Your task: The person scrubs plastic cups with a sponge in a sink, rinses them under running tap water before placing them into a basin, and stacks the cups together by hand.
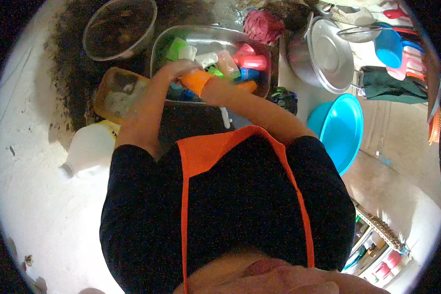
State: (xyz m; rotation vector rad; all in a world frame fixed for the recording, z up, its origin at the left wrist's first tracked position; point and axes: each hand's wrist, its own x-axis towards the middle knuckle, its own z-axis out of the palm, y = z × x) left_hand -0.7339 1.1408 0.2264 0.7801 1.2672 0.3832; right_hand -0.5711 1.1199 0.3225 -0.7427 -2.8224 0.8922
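An orange cup (196,82) is tilted over the near left part of a metal basin (160,41). My left hand (180,69) is closed around the cup's far left end. My right hand (208,90) reaches into the cup's near right end, and its fingers are hidden inside. Under and beyond my hands, the basin holds several plastic cups and containers, among them a green one (177,49), a clear whitish one (207,60), a pink-red one (253,61) and a blue one (250,74). Part of another orange item (247,87) shows beside my right forearm.
Left of the basin are a yellowish tub (113,93), a clear round bowl (85,41) and a white jug (89,147). A crumpled pink-red bundle (263,26) lies behind it. To the right stand a lidded metal pot (328,56) and a turquoise basin (342,132).
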